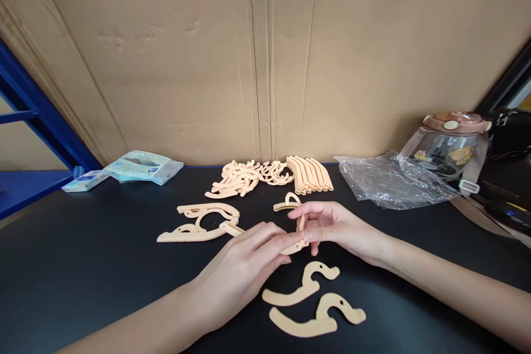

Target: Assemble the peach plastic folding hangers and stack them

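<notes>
Both my hands meet over a beige plastic hanger piece (295, 246) at the middle of the black table (83, 265). My left hand (244, 265) lies over its left end, fingers curled and pressing on it. My right hand (327, 227) pinches its right part, with a curved hook (287, 202) rising just behind the fingers. Two loose beige curved pieces (315, 304) lie flat just in front of my hands. An assembled beige piece (199, 224) lies to the left of my left hand.
A pile of beige hooks and arms (269, 176) sits at the back against the cardboard wall (265, 55). Crumpled clear plastic (385, 180) and a pink-lidded clear bottle (450, 144) are at the right. Tissue packs (141, 167) lie at the back left beside a blue frame (37, 116).
</notes>
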Demonstrator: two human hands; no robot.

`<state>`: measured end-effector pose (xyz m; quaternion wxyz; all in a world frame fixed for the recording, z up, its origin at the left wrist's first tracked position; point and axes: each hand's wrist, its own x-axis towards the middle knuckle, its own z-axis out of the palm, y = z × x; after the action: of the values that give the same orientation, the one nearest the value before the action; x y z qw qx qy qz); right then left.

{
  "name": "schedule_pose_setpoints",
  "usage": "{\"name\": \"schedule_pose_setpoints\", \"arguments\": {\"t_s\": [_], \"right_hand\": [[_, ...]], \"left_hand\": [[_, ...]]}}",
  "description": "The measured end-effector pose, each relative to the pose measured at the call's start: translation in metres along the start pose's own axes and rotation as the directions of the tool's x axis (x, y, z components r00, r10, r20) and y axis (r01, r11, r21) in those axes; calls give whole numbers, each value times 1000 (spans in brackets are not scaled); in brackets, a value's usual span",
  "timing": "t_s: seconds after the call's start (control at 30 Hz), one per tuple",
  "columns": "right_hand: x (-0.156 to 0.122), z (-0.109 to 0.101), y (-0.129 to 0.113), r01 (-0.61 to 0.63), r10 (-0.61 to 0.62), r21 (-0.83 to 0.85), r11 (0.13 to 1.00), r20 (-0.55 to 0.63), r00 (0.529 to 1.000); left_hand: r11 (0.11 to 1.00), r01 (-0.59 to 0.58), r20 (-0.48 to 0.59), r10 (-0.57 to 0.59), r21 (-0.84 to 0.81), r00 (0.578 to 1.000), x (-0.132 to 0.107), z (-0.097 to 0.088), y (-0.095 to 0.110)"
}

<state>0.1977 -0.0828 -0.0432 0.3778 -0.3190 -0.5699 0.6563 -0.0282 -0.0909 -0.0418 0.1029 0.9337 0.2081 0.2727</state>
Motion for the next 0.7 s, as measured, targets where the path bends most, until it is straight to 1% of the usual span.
{"name": "schedule_pose_setpoints", "arguments": {"t_s": [0.1, 0.23, 0.5, 0.6, 0.7], "right_hand": [[1, 1, 1, 7, -8, -21, 1000, -29, 1000], [0, 3, 3, 13, -17, -75, 997, -52, 998], [-2, 4, 4, 50, -69, -135, 990, -142, 987], [-2, 3, 3, 27, -48, -136, 990, -152, 987], [-3, 3, 4, 21, -38, -128, 992, -136, 990]], "left_hand": [[1000, 23, 9, -23, -15, 1000, -1, 1, 0], [999, 46, 26, -47, 14, 999, -1, 3, -1], [995, 90, -59, -91, -33, 994, 1, 4, -1], [992, 118, -37, -120, -55, 992, 2, 4, 0], [989, 131, -17, -133, -66, 991, 0, 5, 1]]}}
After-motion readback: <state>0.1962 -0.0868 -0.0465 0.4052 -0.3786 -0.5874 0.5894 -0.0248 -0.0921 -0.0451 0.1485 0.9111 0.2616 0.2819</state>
